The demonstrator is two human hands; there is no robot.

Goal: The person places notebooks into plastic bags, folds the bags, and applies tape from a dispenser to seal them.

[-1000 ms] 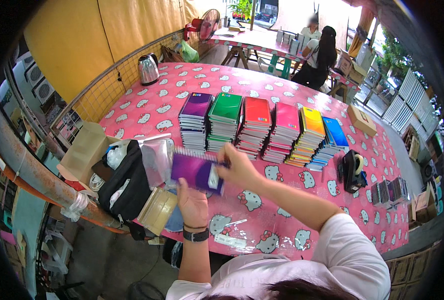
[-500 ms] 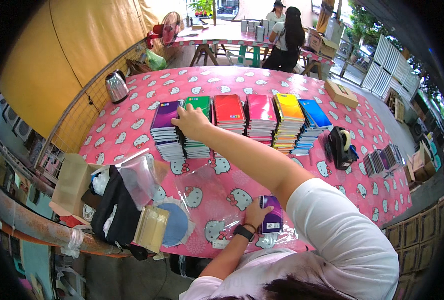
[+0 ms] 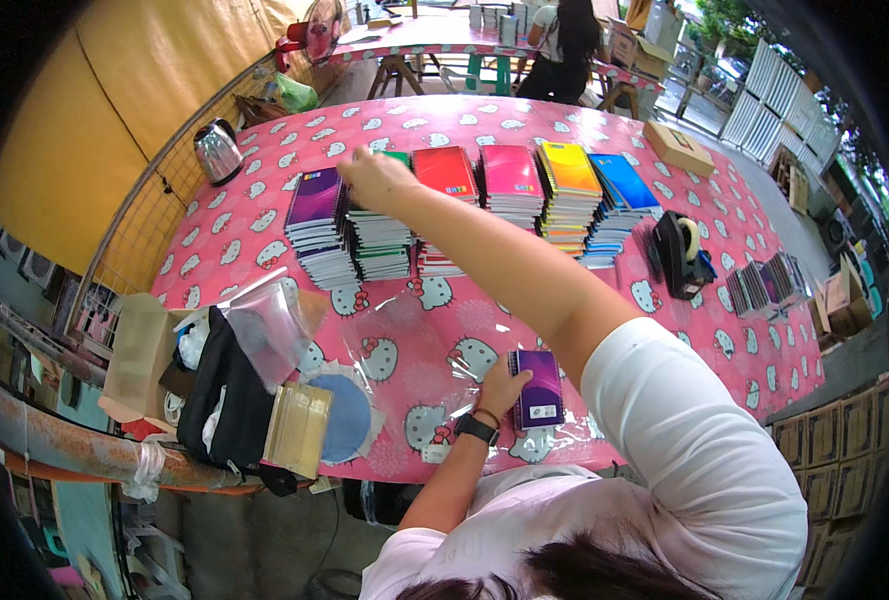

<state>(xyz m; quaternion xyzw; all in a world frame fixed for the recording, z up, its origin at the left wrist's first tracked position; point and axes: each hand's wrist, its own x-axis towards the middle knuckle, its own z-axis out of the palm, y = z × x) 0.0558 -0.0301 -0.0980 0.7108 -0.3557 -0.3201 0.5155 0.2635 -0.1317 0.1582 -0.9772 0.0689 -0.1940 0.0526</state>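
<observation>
Near the table's front edge my left hand (image 3: 504, 388) grips a small purple spiral notebook (image 3: 538, 388), thumb on its cover. My right arm reaches across to the far left, where my right hand (image 3: 379, 180) is at the top of the stack of green notebooks (image 3: 398, 158), hiding most of its upper cover. Those fingers are curled closed; their tips and anything in them cannot be made out. Beside that hand stands the stack of purple notebooks (image 3: 313, 194). To its right are stacks of red (image 3: 444, 174), pink (image 3: 511, 170), yellow (image 3: 569, 168) and blue notebooks (image 3: 621, 182).
A tape dispenser (image 3: 680, 255) and a row of small notebooks (image 3: 767, 285) lie to the right. A cardboard box (image 3: 678, 148) and a steel kettle (image 3: 218, 153) stand farther back. A black bag (image 3: 229, 390) and clear plastic sleeves (image 3: 272, 330) are at the left.
The view has tilted, so the table sits higher in the picture. My right hand has shifted from the gap between the purple and green stacks onto the green one. My left hand keeps the purple notebook.
</observation>
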